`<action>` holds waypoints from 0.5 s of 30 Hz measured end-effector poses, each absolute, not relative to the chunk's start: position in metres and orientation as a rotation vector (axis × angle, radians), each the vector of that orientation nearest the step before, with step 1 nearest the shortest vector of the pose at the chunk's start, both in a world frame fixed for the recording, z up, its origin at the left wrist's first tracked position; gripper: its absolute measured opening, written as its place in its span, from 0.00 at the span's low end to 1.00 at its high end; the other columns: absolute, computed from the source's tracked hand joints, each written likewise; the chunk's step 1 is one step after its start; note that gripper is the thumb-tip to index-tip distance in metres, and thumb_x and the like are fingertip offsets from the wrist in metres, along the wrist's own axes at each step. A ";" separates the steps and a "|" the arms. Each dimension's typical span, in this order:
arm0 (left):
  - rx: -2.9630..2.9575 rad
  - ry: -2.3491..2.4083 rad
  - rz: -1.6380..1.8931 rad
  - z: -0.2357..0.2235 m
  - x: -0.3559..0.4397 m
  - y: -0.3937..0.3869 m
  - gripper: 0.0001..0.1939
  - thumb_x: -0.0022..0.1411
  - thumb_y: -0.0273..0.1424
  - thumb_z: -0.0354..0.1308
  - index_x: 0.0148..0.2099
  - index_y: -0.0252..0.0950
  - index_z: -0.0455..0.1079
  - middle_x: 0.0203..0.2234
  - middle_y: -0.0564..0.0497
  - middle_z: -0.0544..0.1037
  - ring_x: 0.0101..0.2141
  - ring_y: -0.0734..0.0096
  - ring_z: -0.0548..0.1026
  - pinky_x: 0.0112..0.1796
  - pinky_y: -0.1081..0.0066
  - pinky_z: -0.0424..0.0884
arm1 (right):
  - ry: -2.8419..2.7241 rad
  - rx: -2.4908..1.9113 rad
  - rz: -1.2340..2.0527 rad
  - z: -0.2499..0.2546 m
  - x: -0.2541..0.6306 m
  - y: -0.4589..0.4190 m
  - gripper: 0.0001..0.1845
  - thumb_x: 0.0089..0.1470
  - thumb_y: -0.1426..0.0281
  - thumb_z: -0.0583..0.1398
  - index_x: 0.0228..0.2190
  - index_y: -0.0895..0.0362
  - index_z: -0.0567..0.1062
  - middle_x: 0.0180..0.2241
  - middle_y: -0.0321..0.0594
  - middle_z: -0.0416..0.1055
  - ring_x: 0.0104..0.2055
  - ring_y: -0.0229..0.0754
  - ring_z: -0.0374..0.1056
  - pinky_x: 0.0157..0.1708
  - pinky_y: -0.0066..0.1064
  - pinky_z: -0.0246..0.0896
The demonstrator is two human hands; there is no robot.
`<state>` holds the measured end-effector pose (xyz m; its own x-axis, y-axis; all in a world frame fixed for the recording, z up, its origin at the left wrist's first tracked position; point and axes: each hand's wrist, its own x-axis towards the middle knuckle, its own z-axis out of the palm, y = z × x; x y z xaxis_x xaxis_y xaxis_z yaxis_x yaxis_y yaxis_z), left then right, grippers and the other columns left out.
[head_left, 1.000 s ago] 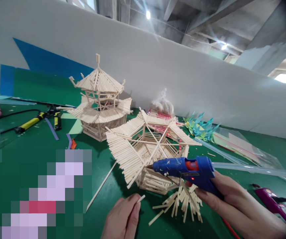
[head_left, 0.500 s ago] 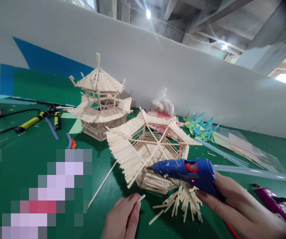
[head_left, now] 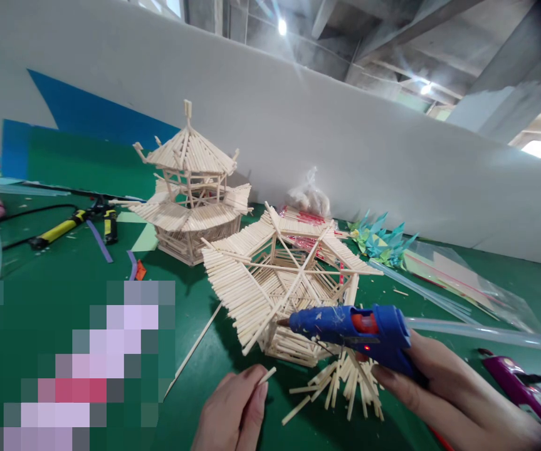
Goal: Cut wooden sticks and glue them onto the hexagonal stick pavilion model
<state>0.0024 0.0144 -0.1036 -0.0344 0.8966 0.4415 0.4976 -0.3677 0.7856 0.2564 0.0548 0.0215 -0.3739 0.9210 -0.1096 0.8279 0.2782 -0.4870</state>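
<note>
My right hand [head_left: 444,382] is wrapped round a blue hot glue gun [head_left: 350,326], its nozzle close to the lower edge of a partly roofed stick pavilion model [head_left: 239,294]. Whether the nozzle touches the sticks I cannot tell. A clear glue stick [head_left: 481,329] runs out of the gun's back. At the bottom centre my left hand [head_left: 235,410] pinches a short wooden stick [head_left: 267,376] between thumb and finger, just in front of the model. Between my hands lies a loose pile of short wooden sticks [head_left: 350,382], partly under the gun.
A roofed stick pavilion [head_left: 188,194] stands behind on the left. Yellow-black pliers [head_left: 63,230] lie farther left. A blue-green paper ornament [head_left: 383,241] and bagged sticks [head_left: 308,216] are at the back. A purple power strip [head_left: 521,385] sits at right. One long stick [head_left: 192,351] leans against the model.
The glue gun has shifted slightly down, its nozzle a little lower at the model's edge. My left hand keeps the short wooden stick in nearly the same place.
</note>
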 end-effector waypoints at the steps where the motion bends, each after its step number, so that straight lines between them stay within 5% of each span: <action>1: 1.859 1.455 1.374 -0.103 0.002 0.014 0.10 0.58 0.28 0.50 0.42 0.42 0.65 0.31 0.53 0.76 0.30 0.72 0.73 0.33 0.77 0.69 | -2.359 -1.645 0.742 0.020 0.257 0.054 0.19 0.51 0.60 0.55 0.45 0.50 0.65 0.46 0.40 0.66 0.47 0.45 0.63 0.46 0.33 0.60; 15: 1.841 1.449 1.398 -0.098 0.003 0.015 0.09 0.58 0.28 0.49 0.41 0.42 0.66 0.29 0.53 0.76 0.28 0.72 0.73 0.31 0.76 0.69 | -2.371 -1.653 0.719 0.019 0.263 0.054 0.22 0.51 0.60 0.54 0.49 0.48 0.60 0.48 0.42 0.63 0.48 0.49 0.61 0.47 0.39 0.60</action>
